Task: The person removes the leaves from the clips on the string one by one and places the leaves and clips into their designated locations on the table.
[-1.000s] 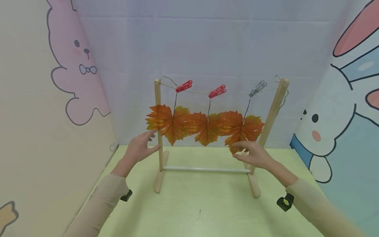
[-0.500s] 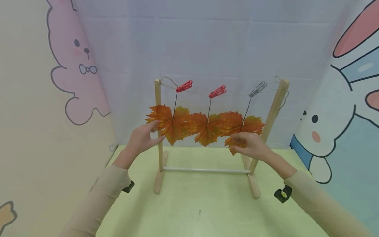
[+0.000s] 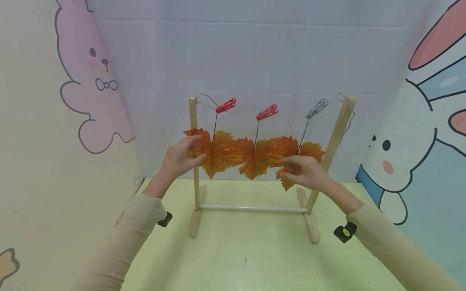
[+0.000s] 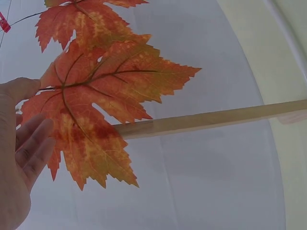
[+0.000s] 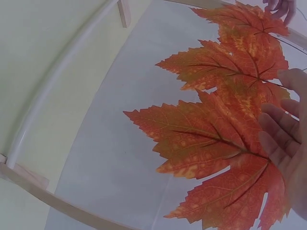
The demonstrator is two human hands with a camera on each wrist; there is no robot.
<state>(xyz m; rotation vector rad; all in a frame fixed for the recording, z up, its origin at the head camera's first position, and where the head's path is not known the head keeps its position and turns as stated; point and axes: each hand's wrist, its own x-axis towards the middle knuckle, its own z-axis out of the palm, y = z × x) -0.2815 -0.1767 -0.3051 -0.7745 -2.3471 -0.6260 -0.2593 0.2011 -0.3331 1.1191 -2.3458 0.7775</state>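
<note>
Three orange maple leaves hang in a row from a thin string: a left leaf (image 3: 216,159), a middle leaf (image 3: 253,161) and a right leaf (image 3: 311,149). Two red clothespins (image 3: 267,112) and a grey clothespin (image 3: 317,109) fix their stems to the string. My left hand (image 3: 178,157) is at the left leaf's outer side, fingers loosely bent and overlapping its edge; the left wrist view shows them close beside the leaf (image 4: 96,100). My right hand (image 3: 308,173) is in front of the right leaf, thumb and fingers apart, near its stem side in the right wrist view.
A wooden stand holds the string between its left post (image 3: 194,117) and right post (image 3: 338,129). A white crossbar (image 3: 251,208) joins the posts low down, over the pale yellow-green table (image 3: 247,246). Cartoon-printed panels flank both sides; a pale cloth (image 3: 251,60) hangs behind.
My left hand has moved up and right, from beside the left post to over the left leaf's edge. My right hand has risen slightly in front of the right leaf. The leaves hang nearly unchanged.
</note>
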